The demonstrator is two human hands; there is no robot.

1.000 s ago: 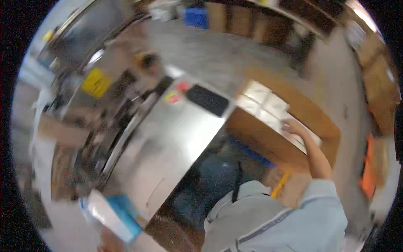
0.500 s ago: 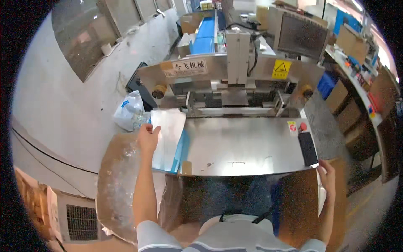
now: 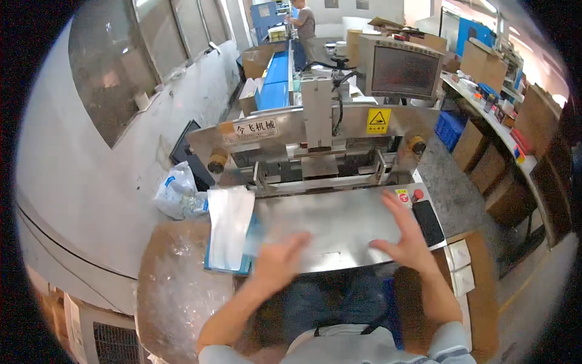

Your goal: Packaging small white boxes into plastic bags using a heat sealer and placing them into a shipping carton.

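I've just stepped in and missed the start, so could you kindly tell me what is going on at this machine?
A person sits at a machine with a flat steel table. Both hands are spread open above it, blurred with motion: the left hand near its front edge, the right hand further right, beside a red button. Neither has a grip on anything. A stack of clear bags lies at the table's left end. Another person stands far behind.

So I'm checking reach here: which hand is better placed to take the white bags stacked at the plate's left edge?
Probably the left hand: it is open right beside the white bags, while the right hand is across the plate.
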